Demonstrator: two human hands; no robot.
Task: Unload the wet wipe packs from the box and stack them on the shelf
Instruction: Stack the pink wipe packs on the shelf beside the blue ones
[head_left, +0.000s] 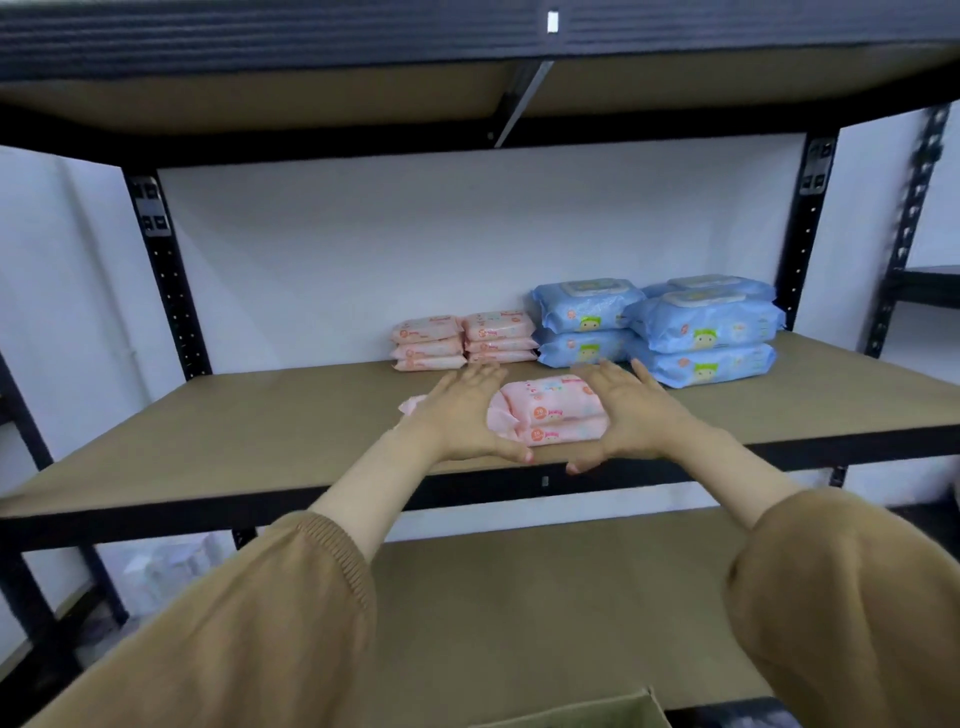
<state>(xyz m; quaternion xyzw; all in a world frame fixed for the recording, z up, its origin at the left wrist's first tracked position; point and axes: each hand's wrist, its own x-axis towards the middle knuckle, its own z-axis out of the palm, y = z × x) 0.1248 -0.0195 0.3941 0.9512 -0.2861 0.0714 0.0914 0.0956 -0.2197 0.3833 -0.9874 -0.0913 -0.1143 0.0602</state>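
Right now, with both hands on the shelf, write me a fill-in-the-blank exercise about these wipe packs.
The left hand and right hand flank a pink stack that is ____ packs high.
The back pink stacks are each ____ packs high.
The blue packs stand to the ____ of those back stacks.
The cardboard box shows at the view's ____ edge.
Missing words: two; three; right; bottom.
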